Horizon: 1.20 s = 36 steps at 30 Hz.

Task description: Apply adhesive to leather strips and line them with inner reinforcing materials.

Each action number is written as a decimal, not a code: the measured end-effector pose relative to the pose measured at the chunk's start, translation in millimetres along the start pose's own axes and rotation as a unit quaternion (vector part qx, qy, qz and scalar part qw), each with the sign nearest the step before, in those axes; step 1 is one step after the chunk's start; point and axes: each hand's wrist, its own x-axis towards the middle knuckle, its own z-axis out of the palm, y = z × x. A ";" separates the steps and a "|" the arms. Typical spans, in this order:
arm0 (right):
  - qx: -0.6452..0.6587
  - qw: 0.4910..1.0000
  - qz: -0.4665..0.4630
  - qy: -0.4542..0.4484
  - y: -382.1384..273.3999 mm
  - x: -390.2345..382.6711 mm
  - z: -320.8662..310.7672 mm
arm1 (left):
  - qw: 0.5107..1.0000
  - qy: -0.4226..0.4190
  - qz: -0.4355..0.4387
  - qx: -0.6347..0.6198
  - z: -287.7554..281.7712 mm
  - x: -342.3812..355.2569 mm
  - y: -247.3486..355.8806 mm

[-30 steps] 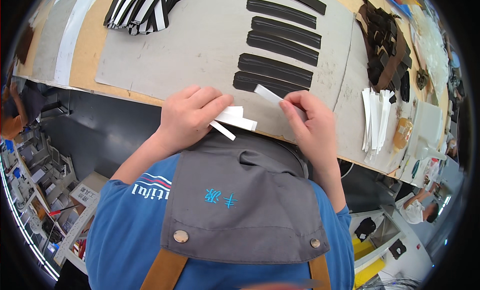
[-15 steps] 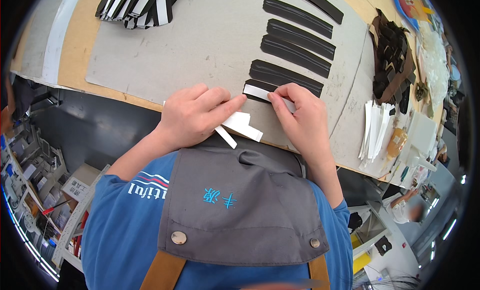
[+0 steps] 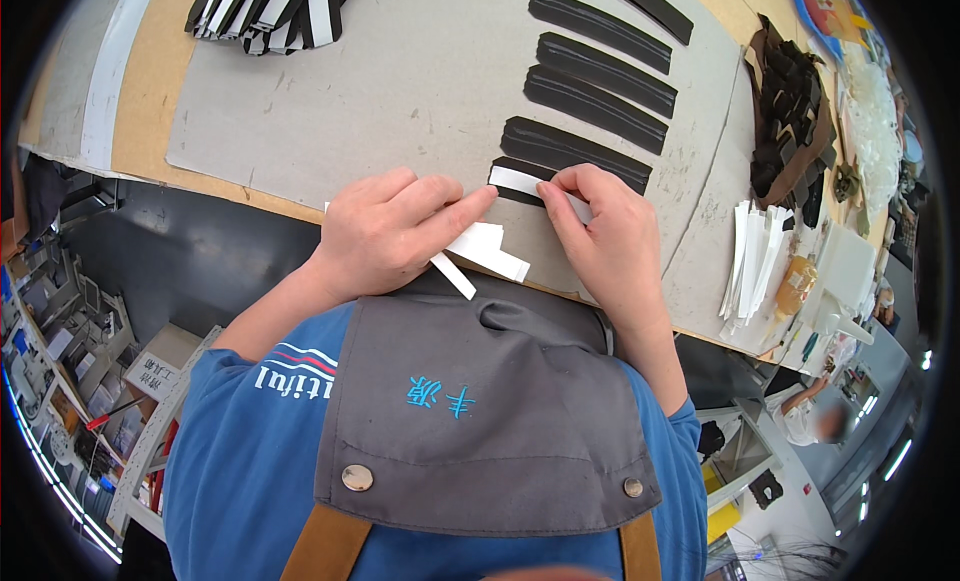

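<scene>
A narrow white strip [image 3: 517, 180] lies along the nearest black curved strip [image 3: 527, 167] at the table's front edge. My right hand [image 3: 608, 226] pinches this white strip between thumb and forefinger, covering its right part. Against its left end rests the forefinger of my left hand [image 3: 390, 229]. Several spare white strips [image 3: 485, 243] stick out from under my left palm, which is curled over them. Beyond my hands, more black curved strips [image 3: 590, 106] with a raised line along them lie in a column, spaced apart.
At the far left is a pile of black-and-white strips [image 3: 265, 16]. On the right lie a heap of dark brown and black pieces [image 3: 790, 111], a bundle of white strips [image 3: 752, 261] and an amber bottle [image 3: 795, 286]. A grey board [image 3: 340, 111] covers the tabletop. Another person [image 3: 805, 411] is at the right.
Hardly anything differs. Both hands keep their hold and place on the white strips, while the view has shifted very slightly.
</scene>
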 end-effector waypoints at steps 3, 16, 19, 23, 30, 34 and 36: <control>-0.008 1.000 -0.003 0.001 1.6 -0.6 0.4 | 1.000 0.005 -0.006 0.004 0.0 2.8 1.3; -0.045 0.998 0.032 0.035 17.4 -16.2 -14.3 | 0.999 -0.024 -0.034 0.001 1.9 5.1 2.1; -0.043 0.997 0.038 0.050 21.6 -18.0 -12.9 | 0.999 -0.017 -0.028 0.002 3.8 3.8 1.2; -0.063 0.996 0.043 0.048 21.5 -16.1 -12.5 | 1.000 -0.016 -0.027 0.002 3.2 5.1 1.7; -0.088 0.994 0.035 0.046 21.1 -16.2 -12.0 | 0.999 -0.021 -0.025 0.012 4.2 3.8 2.1; -0.131 0.989 0.035 0.057 17.2 -16.3 -13.1 | 1.000 -0.018 -0.019 0.010 4.9 4.8 0.7; -0.156 0.985 0.045 0.054 17.5 -16.1 -14.8 | 1.000 -0.018 -0.017 0.008 4.5 5.2 0.1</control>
